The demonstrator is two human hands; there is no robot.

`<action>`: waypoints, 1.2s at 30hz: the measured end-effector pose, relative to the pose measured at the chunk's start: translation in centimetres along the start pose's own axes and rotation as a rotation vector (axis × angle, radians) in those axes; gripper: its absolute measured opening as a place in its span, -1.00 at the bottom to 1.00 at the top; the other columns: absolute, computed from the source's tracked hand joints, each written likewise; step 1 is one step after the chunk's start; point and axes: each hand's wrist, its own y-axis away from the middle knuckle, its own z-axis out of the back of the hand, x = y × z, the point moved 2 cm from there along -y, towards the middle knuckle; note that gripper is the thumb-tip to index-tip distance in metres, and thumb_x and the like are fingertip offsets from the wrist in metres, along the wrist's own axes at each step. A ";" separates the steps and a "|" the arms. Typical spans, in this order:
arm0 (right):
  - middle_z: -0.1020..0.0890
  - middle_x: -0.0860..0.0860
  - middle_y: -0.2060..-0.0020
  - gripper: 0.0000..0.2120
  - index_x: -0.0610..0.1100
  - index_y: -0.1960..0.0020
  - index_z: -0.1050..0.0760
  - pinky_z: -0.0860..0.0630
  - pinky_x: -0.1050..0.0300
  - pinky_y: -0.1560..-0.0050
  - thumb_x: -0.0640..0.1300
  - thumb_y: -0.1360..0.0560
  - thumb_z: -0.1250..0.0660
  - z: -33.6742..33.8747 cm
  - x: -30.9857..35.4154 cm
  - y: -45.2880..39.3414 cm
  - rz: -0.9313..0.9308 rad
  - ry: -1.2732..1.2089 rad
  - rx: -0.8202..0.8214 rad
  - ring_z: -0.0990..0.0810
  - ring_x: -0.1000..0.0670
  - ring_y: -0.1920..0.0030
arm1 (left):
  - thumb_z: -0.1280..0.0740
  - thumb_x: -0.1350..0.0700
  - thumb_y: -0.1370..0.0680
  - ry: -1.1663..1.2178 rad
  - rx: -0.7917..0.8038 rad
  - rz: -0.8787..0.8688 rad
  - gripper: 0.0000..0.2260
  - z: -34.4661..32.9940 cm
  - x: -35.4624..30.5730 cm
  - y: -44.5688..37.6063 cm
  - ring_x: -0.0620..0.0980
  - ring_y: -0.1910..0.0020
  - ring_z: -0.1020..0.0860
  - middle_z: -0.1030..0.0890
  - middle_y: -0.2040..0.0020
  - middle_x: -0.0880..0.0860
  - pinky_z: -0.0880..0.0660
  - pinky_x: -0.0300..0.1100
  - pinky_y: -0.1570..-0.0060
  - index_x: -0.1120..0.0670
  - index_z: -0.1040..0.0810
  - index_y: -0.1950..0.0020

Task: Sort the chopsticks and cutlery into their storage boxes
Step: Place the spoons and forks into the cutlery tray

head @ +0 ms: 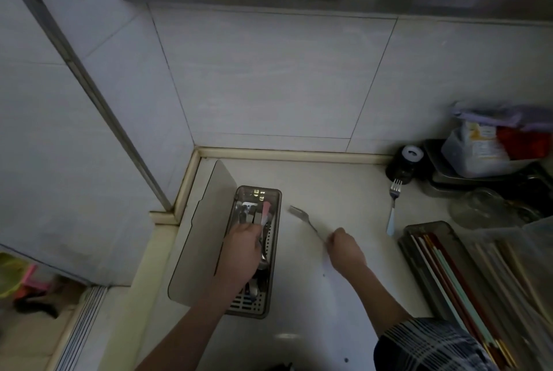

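Observation:
A grey cutlery box (275, 221) with a perforated floor stands open on the white counter, its lid (206, 230) swung out to the left. My left hand (242, 251) is inside the box, fingers curled round several pieces of cutlery there, one with a pink handle. My right hand (344, 248) grips the handle of a metal fork (302, 218), tines pointing up-left just right of the box. A second fork (392, 209) with a pale blue handle lies further right. The chopstick box (413, 239) at right holds several chopsticks.
A dark round jar (404, 164) stands against the tiled wall. Metal trays with packets (478, 155) and a glass bowl (481, 209) crowd the right side. A clear lid lies over the chopstick box's right part. The counter's left edge drops to a lower ledge.

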 end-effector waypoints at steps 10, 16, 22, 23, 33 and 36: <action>-0.65 -0.07 0.23 -0.91 -0.21 0.13 -0.60 -0.62 0.17 0.15 -0.35 -0.47 -0.36 8.9 5.1 5.4 0.352 -0.998 -0.155 -0.66 -0.02 0.29 | -0.29 0.13 -0.55 0.106 0.007 -0.359 -0.64 2.1 -5.9 -2.9 0.04 -0.26 -0.49 -0.56 -0.26 0.07 -0.40 -0.07 -0.29 0.09 -0.47 -0.35; -0.60 -0.19 0.22 -0.91 -0.31 -0.01 -0.51 -0.63 0.14 0.18 -0.35 -0.51 -0.32 9.3 7.1 6.7 0.369 -1.166 -0.098 -0.66 -0.06 0.29 | -0.34 0.19 -0.53 0.516 0.113 -0.116 -0.81 3.7 -6.8 -2.0 -0.29 0.16 -0.58 -0.65 0.10 -0.08 -0.45 -0.45 0.10 0.10 -0.62 -0.13; -0.64 -0.19 0.09 -0.69 -0.14 -0.22 -0.38 -0.64 0.15 0.17 -0.31 -0.52 -0.33 6.2 8.1 6.3 0.275 -1.100 0.056 -0.68 -0.06 0.20 | -0.34 0.27 -0.51 0.641 0.093 0.373 -0.90 2.1 -1.8 -1.4 -0.06 0.44 -0.50 -0.57 0.38 0.03 -0.52 -0.10 0.31 0.20 -0.63 0.18; -0.64 -0.20 0.07 -0.69 -0.14 -0.22 -0.38 -0.64 0.14 0.15 -0.30 -0.52 -0.33 5.6 7.9 6.1 0.256 -1.067 0.054 -0.68 -0.08 0.17 | -0.32 0.30 -0.52 0.679 0.104 0.483 -0.91 1.7 -0.7 -1.2 -0.03 0.44 -0.49 -0.56 0.38 0.06 -0.52 -0.08 0.33 0.24 -0.61 0.16; -0.66 -0.18 0.08 -0.83 -0.17 -0.12 -0.48 -0.62 0.20 0.15 -0.31 -0.55 -0.27 2.6 4.6 5.5 0.169 -0.939 0.078 -0.65 -0.02 0.19 | -0.21 0.50 -0.46 0.538 0.108 0.345 -0.55 -0.2 -0.1 0.5 0.05 0.02 -0.56 -0.56 -0.05 0.07 -0.46 -0.43 0.32 0.18 -0.51 -0.28; -0.65 -0.14 0.11 -0.85 -0.15 -0.10 -0.49 -0.61 0.16 0.13 -0.30 -0.55 -0.27 2.9 3.0 4.8 0.143 -0.887 0.030 -0.64 -0.05 0.16 | -0.16 0.54 -0.45 0.447 0.088 0.156 -0.42 0.0 -0.8 0.4 -0.08 -0.14 -0.47 -0.48 -0.19 -0.08 -0.38 -0.63 0.15 0.07 -0.44 -0.36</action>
